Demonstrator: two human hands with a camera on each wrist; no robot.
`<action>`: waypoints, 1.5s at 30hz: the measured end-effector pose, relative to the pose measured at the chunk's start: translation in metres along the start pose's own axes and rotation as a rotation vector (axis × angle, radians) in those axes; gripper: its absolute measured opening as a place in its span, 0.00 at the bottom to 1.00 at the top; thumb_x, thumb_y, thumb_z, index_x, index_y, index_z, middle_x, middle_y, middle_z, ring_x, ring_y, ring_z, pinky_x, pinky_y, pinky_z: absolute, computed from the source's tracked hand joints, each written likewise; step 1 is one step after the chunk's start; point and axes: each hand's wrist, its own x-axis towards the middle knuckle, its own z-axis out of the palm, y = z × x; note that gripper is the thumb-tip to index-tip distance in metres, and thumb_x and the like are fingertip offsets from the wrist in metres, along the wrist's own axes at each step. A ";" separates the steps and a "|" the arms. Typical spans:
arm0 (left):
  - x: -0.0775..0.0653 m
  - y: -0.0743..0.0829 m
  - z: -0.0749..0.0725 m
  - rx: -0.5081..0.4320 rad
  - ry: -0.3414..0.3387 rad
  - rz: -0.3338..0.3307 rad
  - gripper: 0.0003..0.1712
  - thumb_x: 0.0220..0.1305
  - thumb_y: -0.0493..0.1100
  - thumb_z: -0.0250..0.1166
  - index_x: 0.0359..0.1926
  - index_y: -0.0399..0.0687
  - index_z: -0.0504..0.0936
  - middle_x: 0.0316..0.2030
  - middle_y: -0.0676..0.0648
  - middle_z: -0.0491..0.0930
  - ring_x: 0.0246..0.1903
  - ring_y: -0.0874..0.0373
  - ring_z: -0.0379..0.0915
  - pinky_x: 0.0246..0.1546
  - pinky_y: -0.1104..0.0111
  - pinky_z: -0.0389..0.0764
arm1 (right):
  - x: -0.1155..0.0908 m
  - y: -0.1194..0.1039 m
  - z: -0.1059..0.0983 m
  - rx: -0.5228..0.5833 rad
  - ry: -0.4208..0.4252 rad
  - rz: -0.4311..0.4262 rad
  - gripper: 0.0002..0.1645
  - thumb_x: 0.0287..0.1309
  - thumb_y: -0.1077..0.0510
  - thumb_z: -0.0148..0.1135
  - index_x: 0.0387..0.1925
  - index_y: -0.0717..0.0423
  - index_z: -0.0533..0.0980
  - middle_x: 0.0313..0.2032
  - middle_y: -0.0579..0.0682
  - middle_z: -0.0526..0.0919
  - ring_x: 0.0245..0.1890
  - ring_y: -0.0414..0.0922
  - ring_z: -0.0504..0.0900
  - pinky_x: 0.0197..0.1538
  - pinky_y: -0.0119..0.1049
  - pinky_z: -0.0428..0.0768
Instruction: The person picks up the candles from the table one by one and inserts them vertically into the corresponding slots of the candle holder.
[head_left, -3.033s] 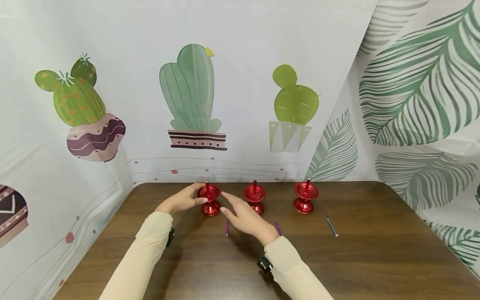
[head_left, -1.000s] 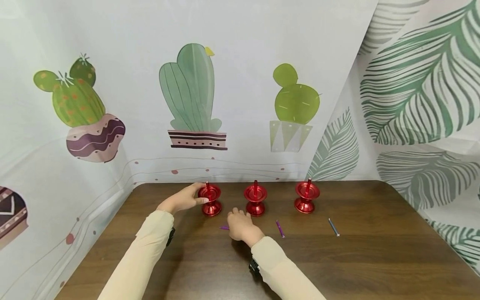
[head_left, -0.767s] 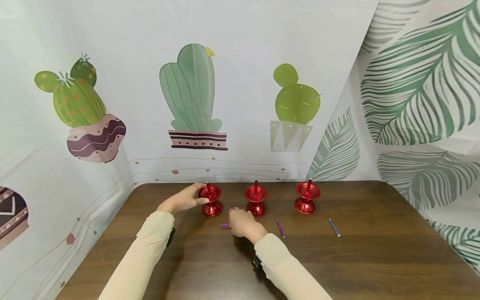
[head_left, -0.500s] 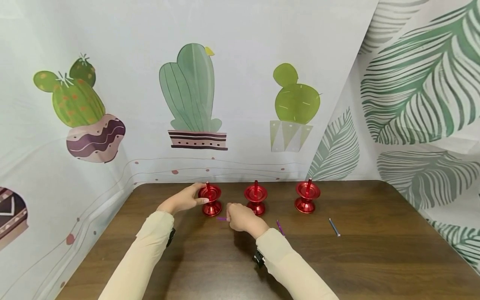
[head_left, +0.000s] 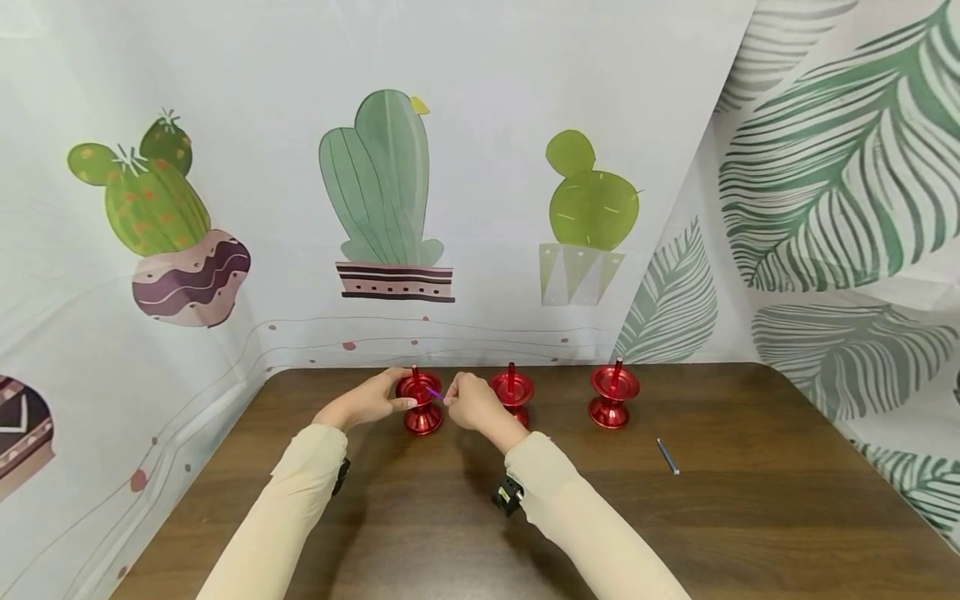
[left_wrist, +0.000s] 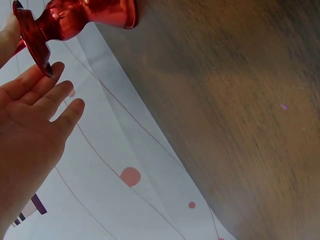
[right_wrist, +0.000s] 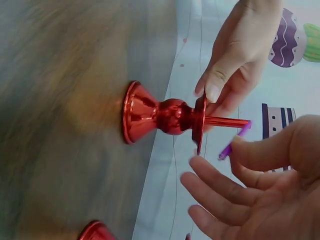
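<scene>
A shiny red candle holder (head_left: pixel 423 419) with a dish and upright tube stands at the left of the table's back edge. My left hand (head_left: pixel 367 400) holds its dish rim, thumb near and fingers behind; in the left wrist view the other fingers of this hand (left_wrist: pixel 35 115) are spread. My right hand (head_left: pixel 477 404) pinches a thin purple candle (right_wrist: pixel 234 143) between thumb and index finger, other fingers extended. In the right wrist view the candle slants, one end overlapping the tip of the holder's red tube (right_wrist: pixel 227 121).
Two matching red candle holders stand to the right, the middle one (head_left: pixel 517 392) partly behind my right hand, the other (head_left: pixel 609 411) further right. A blue candle (head_left: pixel 667 457) lies on the brown wooden table (head_left: pixel 750 500). A white cloth (head_left: pixel 487 200) with printed cacti hangs behind.
My right hand has picked the purple candle up off the table and brought it up and left to the left holder. My left hand stays on the rim. My right forearm now covers the second purple candle.
</scene>
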 end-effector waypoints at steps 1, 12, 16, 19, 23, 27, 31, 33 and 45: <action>0.000 0.000 0.000 0.001 -0.001 0.001 0.35 0.66 0.43 0.62 0.67 0.28 0.60 0.64 0.30 0.64 0.65 0.37 0.59 0.65 0.45 0.58 | 0.002 -0.001 0.000 0.023 0.021 0.005 0.06 0.60 0.63 0.60 0.27 0.58 0.74 0.26 0.50 0.76 0.29 0.44 0.73 0.35 0.37 0.75; 0.002 -0.001 0.001 -0.008 -0.004 0.023 0.34 0.66 0.42 0.62 0.66 0.29 0.61 0.63 0.30 0.65 0.64 0.36 0.60 0.65 0.45 0.59 | 0.027 -0.012 0.006 0.475 0.107 0.069 0.08 0.62 0.61 0.63 0.36 0.63 0.81 0.37 0.54 0.80 0.40 0.46 0.76 0.40 0.36 0.76; 0.002 -0.003 0.000 0.000 -0.005 0.013 0.34 0.67 0.42 0.62 0.67 0.29 0.61 0.63 0.31 0.65 0.64 0.37 0.60 0.65 0.45 0.59 | 0.035 -0.014 0.012 0.707 0.128 0.107 0.10 0.61 0.60 0.63 0.39 0.64 0.81 0.37 0.53 0.81 0.40 0.44 0.76 0.46 0.38 0.77; 0.001 -0.004 -0.001 0.005 -0.005 0.009 0.35 0.66 0.43 0.62 0.67 0.29 0.61 0.63 0.31 0.65 0.64 0.36 0.60 0.64 0.45 0.59 | 0.040 -0.014 0.018 0.836 0.159 0.102 0.11 0.61 0.60 0.63 0.41 0.65 0.81 0.37 0.53 0.82 0.39 0.43 0.77 0.50 0.42 0.77; 0.000 -0.005 -0.002 -0.010 -0.007 0.019 0.35 0.66 0.43 0.62 0.67 0.28 0.61 0.63 0.30 0.65 0.64 0.36 0.60 0.64 0.44 0.59 | 0.045 -0.015 0.025 0.914 0.216 0.076 0.11 0.61 0.60 0.63 0.41 0.65 0.80 0.37 0.53 0.83 0.39 0.42 0.78 0.50 0.42 0.78; 0.001 -0.007 0.000 -0.017 -0.004 0.026 0.35 0.66 0.43 0.63 0.66 0.29 0.61 0.61 0.31 0.67 0.63 0.37 0.61 0.64 0.44 0.59 | 0.048 -0.015 0.033 0.940 0.246 0.052 0.10 0.61 0.60 0.64 0.40 0.64 0.81 0.37 0.52 0.82 0.40 0.42 0.79 0.48 0.40 0.80; 0.001 -0.005 0.001 -0.011 -0.001 0.033 0.36 0.65 0.44 0.64 0.66 0.29 0.61 0.61 0.31 0.67 0.63 0.36 0.62 0.64 0.43 0.60 | 0.051 -0.013 0.038 0.951 0.269 0.034 0.09 0.60 0.61 0.64 0.39 0.63 0.81 0.35 0.49 0.81 0.38 0.40 0.78 0.46 0.38 0.80; 0.000 -0.004 0.002 -0.005 -0.001 0.037 0.36 0.65 0.44 0.64 0.66 0.28 0.61 0.61 0.31 0.67 0.63 0.36 0.61 0.64 0.43 0.60 | 0.052 -0.012 0.041 0.952 0.284 0.025 0.08 0.60 0.61 0.64 0.38 0.63 0.81 0.34 0.50 0.82 0.37 0.40 0.78 0.45 0.39 0.80; 0.002 -0.007 0.003 -0.013 0.010 0.067 0.33 0.66 0.41 0.62 0.66 0.27 0.62 0.62 0.31 0.66 0.63 0.36 0.61 0.64 0.45 0.60 | 0.052 -0.011 0.049 0.694 0.367 -0.105 0.05 0.63 0.61 0.60 0.37 0.60 0.78 0.44 0.52 0.77 0.46 0.47 0.77 0.46 0.35 0.77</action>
